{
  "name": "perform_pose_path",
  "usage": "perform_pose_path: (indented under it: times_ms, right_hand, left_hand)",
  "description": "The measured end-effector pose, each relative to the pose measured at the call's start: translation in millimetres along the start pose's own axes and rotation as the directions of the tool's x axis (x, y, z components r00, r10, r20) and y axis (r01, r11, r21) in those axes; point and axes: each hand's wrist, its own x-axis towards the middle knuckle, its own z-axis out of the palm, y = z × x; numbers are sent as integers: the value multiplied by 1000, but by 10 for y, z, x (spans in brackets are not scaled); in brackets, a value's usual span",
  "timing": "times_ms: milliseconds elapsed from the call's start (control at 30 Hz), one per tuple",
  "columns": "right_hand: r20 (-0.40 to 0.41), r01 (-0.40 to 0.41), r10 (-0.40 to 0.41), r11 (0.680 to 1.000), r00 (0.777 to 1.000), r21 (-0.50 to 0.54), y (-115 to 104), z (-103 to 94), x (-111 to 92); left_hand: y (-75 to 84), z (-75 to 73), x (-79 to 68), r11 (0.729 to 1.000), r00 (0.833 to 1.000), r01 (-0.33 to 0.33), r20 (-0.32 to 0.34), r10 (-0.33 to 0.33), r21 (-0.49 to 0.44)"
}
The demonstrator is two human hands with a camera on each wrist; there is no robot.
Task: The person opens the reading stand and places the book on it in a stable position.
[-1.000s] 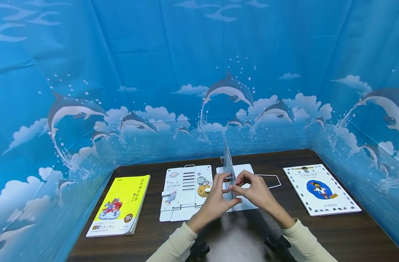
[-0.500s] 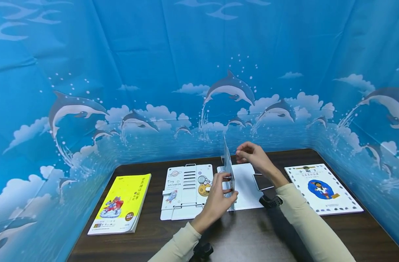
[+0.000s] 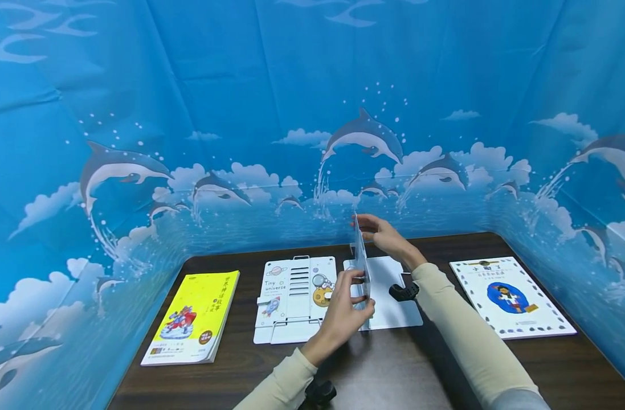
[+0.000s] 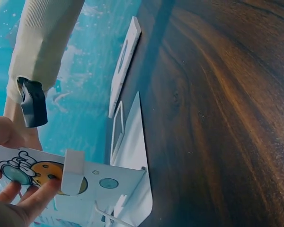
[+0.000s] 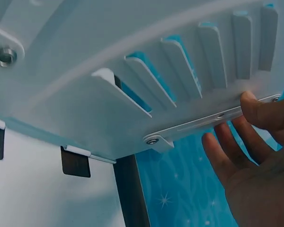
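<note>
A white metal book stand stands half unfolded at the table's middle, its printed panel (image 3: 362, 256) upright on its flat base plate (image 3: 391, 310). My left hand (image 3: 338, 316) pinches the panel low on its near side, fingers on the face with the astronaut print (image 4: 47, 170). Up at the far top corner, my right hand (image 3: 386, 234) holds the panel's edge. The right wrist view has its thumb (image 5: 255, 111) on the slotted back beside a riveted bar (image 5: 199, 124), with the other fingers past the edge. A second book stand (image 3: 294, 302), printed "Tiny universe", lies folded flat to the left.
A yellow book (image 3: 191, 319) lies at the left of the dark wood table (image 3: 389, 370). A white book (image 3: 512, 299) with a blue oval picture lies at the right. Behind the table hangs a blue dolphin-print cloth (image 3: 240, 114).
My right hand has let go of the panel's lower part beside the left hand, moved up and away, and taken hold of its far top corner. The left hand keeps its grip.
</note>
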Motion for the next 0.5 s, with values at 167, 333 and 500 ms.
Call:
perform_pose_path:
  times_ms: [167, 333, 500]
  right_hand:
    - [-38, 19, -18, 999, 999, 32, 37, -66, -31]
    - [-121, 28, -20, 997, 993, 66, 61, -132, -62]
    - [-205, 30, -11, 995, 979, 91, 97, -200, -103]
  left_hand:
    - [-12, -4, -1, 1000, 1000, -3, 11, 3, 6]
    - [-24, -32, 24, 995, 997, -70, -8, 70, 75]
    - [-67, -56, 51, 984, 992, -109, -41, 116, 138]
